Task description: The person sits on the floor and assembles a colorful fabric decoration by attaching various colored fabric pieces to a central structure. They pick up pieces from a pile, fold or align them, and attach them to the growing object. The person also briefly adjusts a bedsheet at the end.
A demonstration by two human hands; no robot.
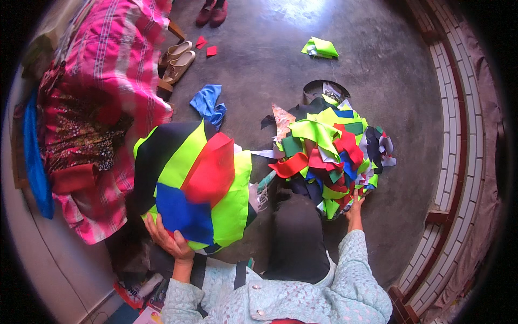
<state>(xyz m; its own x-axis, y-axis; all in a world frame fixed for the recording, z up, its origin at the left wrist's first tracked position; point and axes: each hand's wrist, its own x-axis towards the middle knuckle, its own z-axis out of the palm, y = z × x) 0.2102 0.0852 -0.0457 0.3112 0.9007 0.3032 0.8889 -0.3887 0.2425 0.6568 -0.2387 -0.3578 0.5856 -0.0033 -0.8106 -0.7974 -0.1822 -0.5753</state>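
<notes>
- Left hand [168,240] grips the lower edge of a patchwork fabric bundle [197,186], left of the scrap pile [329,156].
- Right hand [355,208], fingers spread, touches the pile's near edge.
- Bundle: likely soft, light, floppy; best gathered at folds.

A patchwork cloth [197,186] is pieced in neon yellow, red, blue and black. The scrap heap [329,156] mixes the same colours with green. A pink checked blanket [116,59] is seen.
</notes>
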